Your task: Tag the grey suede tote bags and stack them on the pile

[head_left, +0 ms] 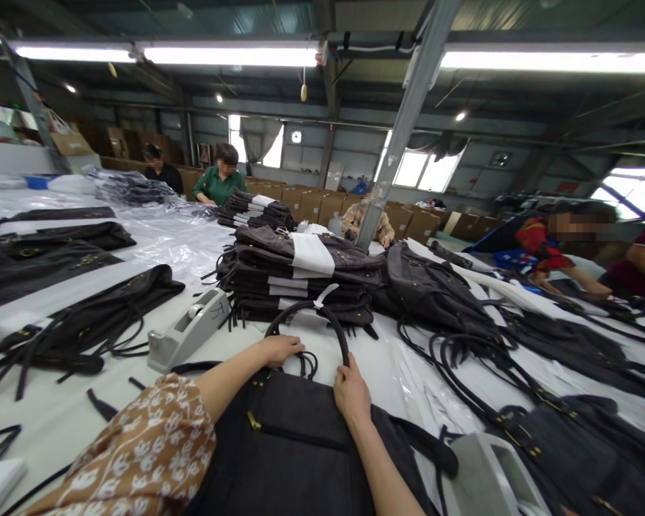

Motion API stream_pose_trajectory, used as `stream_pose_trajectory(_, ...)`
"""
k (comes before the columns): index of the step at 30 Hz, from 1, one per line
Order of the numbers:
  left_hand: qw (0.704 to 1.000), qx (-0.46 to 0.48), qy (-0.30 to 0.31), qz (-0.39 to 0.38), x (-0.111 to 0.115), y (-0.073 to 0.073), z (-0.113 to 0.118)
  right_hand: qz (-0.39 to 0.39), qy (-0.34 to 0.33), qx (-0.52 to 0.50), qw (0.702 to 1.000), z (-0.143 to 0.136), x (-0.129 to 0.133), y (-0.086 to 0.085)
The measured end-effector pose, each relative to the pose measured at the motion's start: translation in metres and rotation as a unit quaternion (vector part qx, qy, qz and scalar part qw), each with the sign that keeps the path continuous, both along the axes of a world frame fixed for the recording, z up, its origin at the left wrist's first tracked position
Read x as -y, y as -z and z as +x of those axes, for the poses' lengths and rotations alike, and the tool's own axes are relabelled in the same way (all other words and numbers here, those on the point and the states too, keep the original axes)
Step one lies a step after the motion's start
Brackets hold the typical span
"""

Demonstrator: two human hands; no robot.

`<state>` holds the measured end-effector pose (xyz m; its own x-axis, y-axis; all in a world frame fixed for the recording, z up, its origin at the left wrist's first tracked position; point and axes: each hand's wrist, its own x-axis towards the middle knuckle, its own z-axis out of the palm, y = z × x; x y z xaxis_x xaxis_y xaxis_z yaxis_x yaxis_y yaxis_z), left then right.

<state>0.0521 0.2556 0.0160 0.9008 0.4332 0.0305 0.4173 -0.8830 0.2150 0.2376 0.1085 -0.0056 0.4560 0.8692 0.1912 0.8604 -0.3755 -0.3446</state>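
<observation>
Head view, bottom centre of frame: dark charcoal fabric handbag with brass zip pull (pixel 301 437) lay flat on the white worktable (pixel 64 423), mouth pointing away from the wearer. Flat like that, its looped black carry handle (pixel 322 319) stood clear above the top edge, white tag tied at the crest.

Left hand (pixel 279 349) sat at the handle's left root, fingers curled loosely over the bag's top edge; can't tell if it actually clamped anything. Right hand (pixel 350 390) was at the right root, fingers closed around the handle strap, palm pressing the bag down, probably to keep the fabric from sliding.

Grey tape dispenser (pixel 189 328) stood just left of the bag, within left-hand reach. A second grey dispenser (pixel 489 476) sat at lower right. Stack of folded dark bags with white paper bands (pixel 295 276) rose at frame centre, just beyond the handle. Loose dark bags with trailing straps (pixel 75 322) spread across the left side. Other people worked at the far end and right edge of the table, well apart from these hands.
</observation>
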Motion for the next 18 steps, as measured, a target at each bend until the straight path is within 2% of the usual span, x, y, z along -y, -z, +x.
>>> stream_pose_trajectory(2, 0.999, 0.026, -0.028, -0.024, -0.006, -0.005, -0.001, 0.002, 0.000, -0.009, 1.000, 0.000, 0.000, -0.001)
stream_pose_trajectory(6, 0.985, 0.116, -0.126, -0.038, -0.008, -0.034, -0.011, 0.007, 0.002, -0.026, 1.000, 0.000, 0.000, -0.001)
stream_pose_trajectory(9, 0.966, 0.162, -0.193, -0.055, 0.014, -0.055, -0.037, 0.010, 0.001, -0.021, 1.000, 0.000, 0.000, -0.001)
stream_pose_trajectory(12, 0.960, 0.166, -0.209, -0.086, 0.057, -0.064, -0.082, 0.008, 0.000, -0.014, 1.000, -0.001, 0.000, -0.001)
stream_pose_trajectory(15, 0.968, 0.123, -0.202, -0.086, 0.109, -0.053, -0.140, 0.003, -0.002, -0.013, 1.000, -0.002, 0.000, -0.002)
stream_pose_trajectory(18, 0.964, 0.061, -0.251, -0.067, 0.157, -0.017, -0.197, 0.000, -0.004, -0.013, 1.000, -0.004, 0.000, -0.004)
